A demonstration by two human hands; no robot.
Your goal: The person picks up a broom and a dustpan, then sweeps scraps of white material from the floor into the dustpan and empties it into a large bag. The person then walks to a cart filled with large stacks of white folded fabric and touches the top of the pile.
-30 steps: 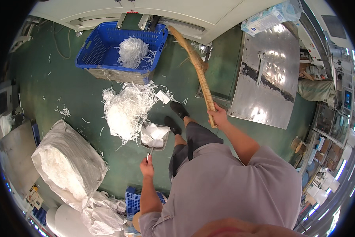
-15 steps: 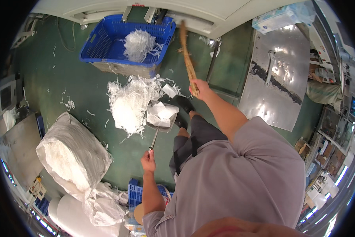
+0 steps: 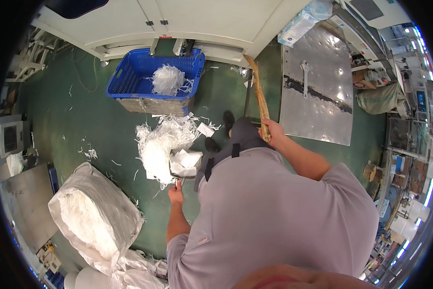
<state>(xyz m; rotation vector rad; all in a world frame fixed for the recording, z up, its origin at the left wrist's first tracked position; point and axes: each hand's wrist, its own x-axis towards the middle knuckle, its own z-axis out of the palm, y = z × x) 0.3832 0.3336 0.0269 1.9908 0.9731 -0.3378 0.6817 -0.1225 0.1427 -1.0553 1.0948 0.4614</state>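
Observation:
My left hand [image 3: 176, 191] is closed round the handle of a dustpan [image 3: 190, 176]. Crumpled white paper [image 3: 185, 162] lies on the pan and hides most of it, right beside a heap of shredded paper [image 3: 161, 147] on the floor. In my right hand [image 3: 272, 133] I grip the near end of a long, tan, straw-like broom [image 3: 259, 91]. Its far end points away from me toward the base of the white cabinet. A flat white scrap [image 3: 206, 129] lies just right of the heap.
A blue plastic basket [image 3: 125, 77] with a ball of shreds stands at the cabinet [image 3: 197, 21]. A large white sack [image 3: 125, 207] full of shreds sits at the lower left. To the right lies a metal plate [image 3: 317, 115] with a wrench [image 3: 305, 79] on it.
The dustpan has moved left against the heap, and its handle looks shorter. The broom has swung right and nearer to me. The view has shifted, with more of the cabinet showing.

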